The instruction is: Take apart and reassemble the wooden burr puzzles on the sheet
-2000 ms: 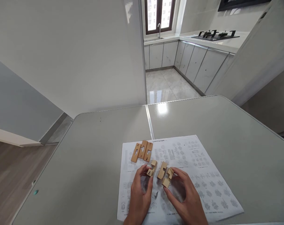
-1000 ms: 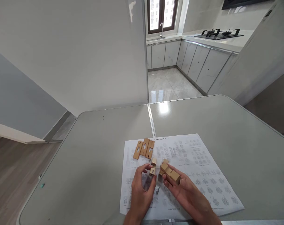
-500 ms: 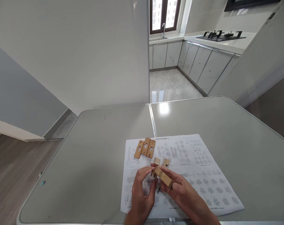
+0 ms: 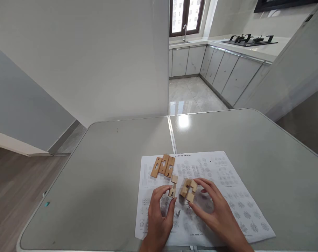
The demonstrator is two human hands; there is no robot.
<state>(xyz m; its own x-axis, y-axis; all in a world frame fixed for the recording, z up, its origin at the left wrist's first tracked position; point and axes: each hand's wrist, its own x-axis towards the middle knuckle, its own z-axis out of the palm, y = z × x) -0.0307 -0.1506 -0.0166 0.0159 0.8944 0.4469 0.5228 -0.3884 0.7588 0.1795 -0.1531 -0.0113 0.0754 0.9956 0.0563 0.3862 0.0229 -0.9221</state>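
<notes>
The notched wooden block (image 4: 190, 197) had moved away from my left hand (image 4: 158, 220), which pinched the 3-marked block (image 4: 171, 193); my right hand (image 4: 223, 214) gripped the former's ends; both seemed light, stiff, surest endwise.

Pinched in the left hand (image 4: 159, 211): 3-block (image 4: 172, 193), pale, notched, pointing away, numeral upside down. Pinched end to end in the right hand (image 4: 217, 211): pale block (image 4: 190, 197), notched mid-length. Just left of it, over the sheet (image 4: 213, 213): browner block (image 4: 184, 190), also notched, similarly slanted.
</notes>
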